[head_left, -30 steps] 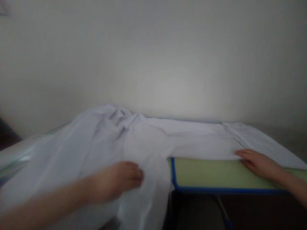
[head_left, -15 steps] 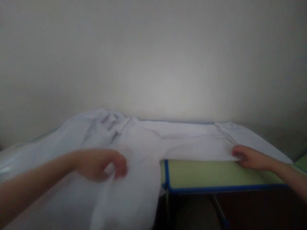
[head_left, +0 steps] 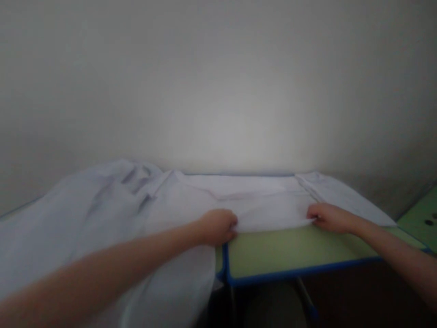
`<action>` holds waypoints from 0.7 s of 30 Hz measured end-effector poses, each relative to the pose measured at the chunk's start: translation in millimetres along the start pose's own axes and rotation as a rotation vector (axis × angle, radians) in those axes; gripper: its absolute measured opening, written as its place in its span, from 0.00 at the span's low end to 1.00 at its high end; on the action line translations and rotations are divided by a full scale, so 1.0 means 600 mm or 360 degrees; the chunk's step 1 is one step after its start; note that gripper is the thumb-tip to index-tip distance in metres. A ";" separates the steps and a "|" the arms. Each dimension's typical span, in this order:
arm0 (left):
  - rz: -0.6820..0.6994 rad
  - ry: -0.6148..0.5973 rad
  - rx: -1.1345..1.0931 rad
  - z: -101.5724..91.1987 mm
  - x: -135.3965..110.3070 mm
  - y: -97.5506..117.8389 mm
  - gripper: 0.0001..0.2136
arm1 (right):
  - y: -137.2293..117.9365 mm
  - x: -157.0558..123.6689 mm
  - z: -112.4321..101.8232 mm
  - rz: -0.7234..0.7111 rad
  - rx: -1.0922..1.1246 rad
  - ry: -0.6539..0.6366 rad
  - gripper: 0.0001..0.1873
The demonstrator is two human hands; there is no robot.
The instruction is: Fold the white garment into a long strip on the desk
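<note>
A large white garment (head_left: 177,205), wrinkled on its left side, lies over the tables and hangs down in front. One flat strip of it runs to the right along the wall, with a folded part at the far right end. My left hand (head_left: 218,226) is closed at the strip's near edge, pinching the fabric by the gap between the tables. Farther right, my right hand (head_left: 322,217) pinches the same edge beside the folded end, lifting it slightly. The fingertips of both hands are partly hidden.
A light green table (head_left: 273,250) with a blue rim stands under the fabric, against a plain pale wall (head_left: 218,91). Another green surface (head_left: 421,218) with dark round spots is at the right. Below the table a seat (head_left: 276,303) shows dimly in shadow.
My left hand has moved right, from above the hanging fabric to the strip's near edge, and closed on it. My right hand stays at the edge. The view has shifted slightly right.
</note>
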State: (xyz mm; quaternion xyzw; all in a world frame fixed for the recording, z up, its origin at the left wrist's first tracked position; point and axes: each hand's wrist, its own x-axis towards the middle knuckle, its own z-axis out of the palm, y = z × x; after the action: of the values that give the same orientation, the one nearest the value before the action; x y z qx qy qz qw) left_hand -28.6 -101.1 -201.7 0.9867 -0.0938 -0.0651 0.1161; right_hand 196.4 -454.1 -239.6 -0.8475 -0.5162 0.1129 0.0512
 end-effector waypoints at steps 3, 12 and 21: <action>0.0025 -0.0029 0.0065 0.007 0.009 -0.002 0.12 | -0.006 -0.013 -0.011 -0.0019 -0.0138 0.0132 0.09; 0.0299 -0.0076 0.0490 0.003 0.018 0.017 0.10 | 0.002 0.024 -0.007 0.0011 0.0125 -0.0306 0.08; 0.0661 -0.0043 0.0600 0.017 0.011 0.030 0.03 | 0.010 0.224 0.025 -0.0220 -0.0369 0.0420 0.26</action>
State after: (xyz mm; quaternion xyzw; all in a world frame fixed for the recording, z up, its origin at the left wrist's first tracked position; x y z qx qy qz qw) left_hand -26.5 -121.6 -208.1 0.9495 -0.3061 -0.0344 -0.0599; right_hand 257.4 -338.2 -274.3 -0.8176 -0.5716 -0.0633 0.0281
